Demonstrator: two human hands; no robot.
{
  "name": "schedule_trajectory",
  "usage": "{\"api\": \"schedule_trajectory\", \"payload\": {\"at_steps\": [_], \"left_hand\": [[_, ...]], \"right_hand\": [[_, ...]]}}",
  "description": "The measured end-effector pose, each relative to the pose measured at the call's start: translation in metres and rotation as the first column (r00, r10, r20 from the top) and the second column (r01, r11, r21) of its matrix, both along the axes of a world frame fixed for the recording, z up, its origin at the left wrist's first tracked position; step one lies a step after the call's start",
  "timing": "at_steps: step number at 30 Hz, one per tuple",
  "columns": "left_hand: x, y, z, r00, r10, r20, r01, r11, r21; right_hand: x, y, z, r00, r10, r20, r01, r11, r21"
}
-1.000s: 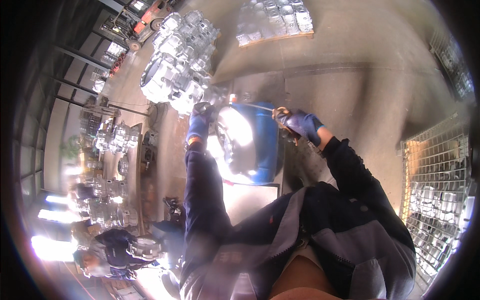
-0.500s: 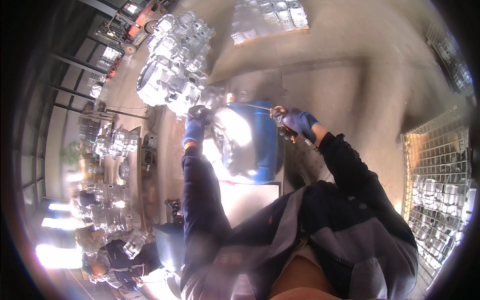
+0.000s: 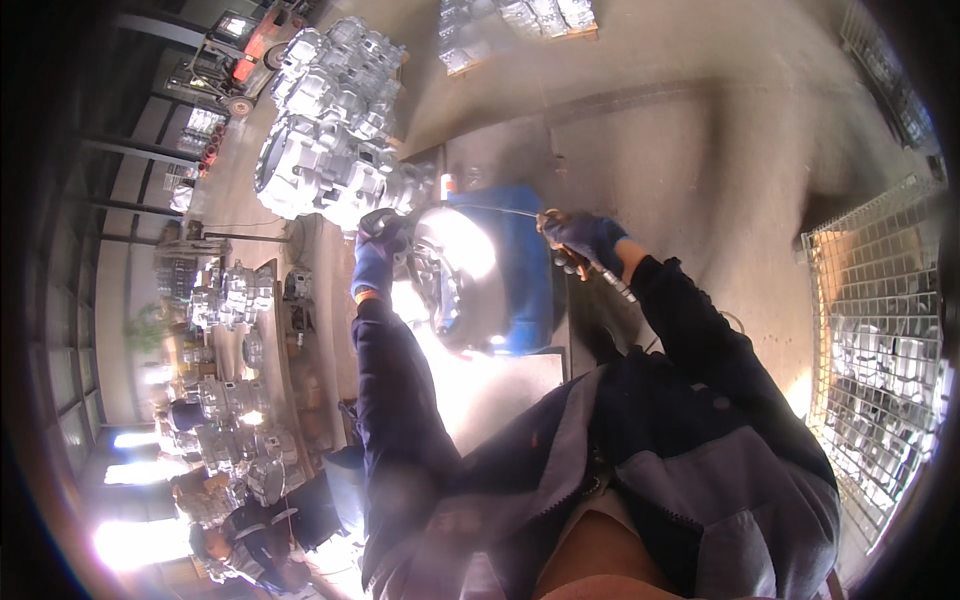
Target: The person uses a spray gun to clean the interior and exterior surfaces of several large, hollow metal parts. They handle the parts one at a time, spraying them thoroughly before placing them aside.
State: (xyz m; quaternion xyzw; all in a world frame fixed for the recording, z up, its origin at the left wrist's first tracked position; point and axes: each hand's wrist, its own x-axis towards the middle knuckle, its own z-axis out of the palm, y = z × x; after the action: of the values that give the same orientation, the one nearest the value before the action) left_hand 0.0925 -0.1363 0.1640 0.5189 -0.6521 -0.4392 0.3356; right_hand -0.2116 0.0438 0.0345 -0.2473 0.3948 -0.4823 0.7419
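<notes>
My right hand [image 3: 588, 244], in a blue and dark glove, is closed around an air blow gun [image 3: 614, 284]. Its long thin nozzle points left, over the top of a blue drum [image 3: 528, 270]. At the drum's left side is a round silver metal casting [image 3: 432, 272], partly washed out by glare. My left hand [image 3: 378, 250], gloved alike, has its fingers curled at the casting's far left edge. The fingertips' exact hold is blurred by the bright light.
Stacked silver castings [image 3: 325, 165] stand just beyond my left hand. A wire mesh cage [image 3: 875, 340] with metal parts is at the right. A bench [image 3: 285, 370] with castings runs along the left, with a bent-over person [image 3: 265, 535] near it. A red forklift [image 3: 252, 60] stands far left.
The view has shifted slightly, so most things appear a little further left and up. Both hands keep their holds, and the blow gun's nozzle still points left over the drum.
</notes>
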Motion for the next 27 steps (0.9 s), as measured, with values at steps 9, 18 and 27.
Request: {"api": "schedule_trajectory", "payload": {"at_steps": [9, 18, 27], "left_hand": [[-0.005, -0.007, -0.006, 0.996, -0.024, -0.08, 0.022, 0.999, -0.036], [-0.004, 0.002, 0.002, 0.997, -0.077, -0.031, 0.075, 0.995, -0.058], [-0.001, 0.008, 0.006, 0.999, -0.017, 0.034, 0.019, 0.999, -0.05]], "right_hand": [[0.0, 0.004, -0.02, 0.984, -0.099, 0.145, 0.082, 0.989, 0.121], [0.004, 0.007, -0.022, 0.99, 0.0, 0.142, -0.008, 0.998, 0.06], [0.005, 0.014, -0.024, 0.942, -0.008, 0.335, -0.025, 0.995, 0.095]]}}
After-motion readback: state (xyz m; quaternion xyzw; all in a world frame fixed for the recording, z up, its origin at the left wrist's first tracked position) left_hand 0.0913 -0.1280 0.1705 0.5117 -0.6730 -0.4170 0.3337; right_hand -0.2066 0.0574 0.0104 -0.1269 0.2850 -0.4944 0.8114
